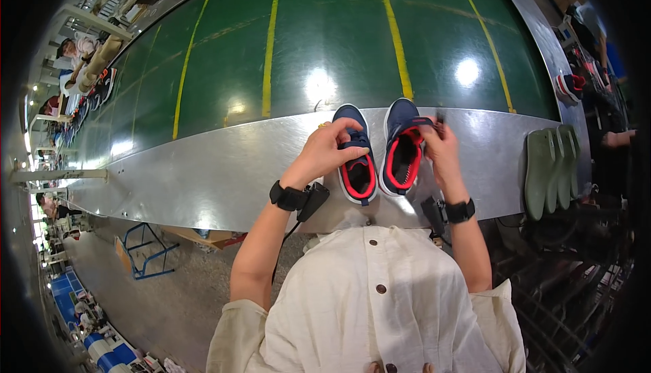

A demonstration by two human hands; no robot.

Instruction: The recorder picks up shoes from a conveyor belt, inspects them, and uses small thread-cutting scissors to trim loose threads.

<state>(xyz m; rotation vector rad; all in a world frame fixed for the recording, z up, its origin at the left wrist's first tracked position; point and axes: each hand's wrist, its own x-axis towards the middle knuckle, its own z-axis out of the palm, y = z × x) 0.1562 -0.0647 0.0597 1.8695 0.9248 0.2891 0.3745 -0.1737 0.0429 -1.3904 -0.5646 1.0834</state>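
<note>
Two small navy sneakers with red lining and white soles sit side by side on the metal ledge, toes pointing away from me. Over the left sneaker (pixel 357 180) lies my left hand (pixel 327 146), thumb and fingers closed on the strap across its instep. On the right sneaker (pixel 401 163), my right hand (pixel 441 146) pinches the end of a dark strap (pixel 415 123) that stands lifted above the shoe's opening. Both shoe openings look hollow inside. A black band with a small device is on each of my wrists.
A green belt (pixel 325 41) with yellow cross lines runs beyond the metal ledge (pixel 224 169). Several green shoe lasts (pixel 540 173) stand at the right. Another shoe (pixel 571 87) rests at the belt's right edge. At far left a person (pixel 80 51) is near a row of shoes (pixel 102 88).
</note>
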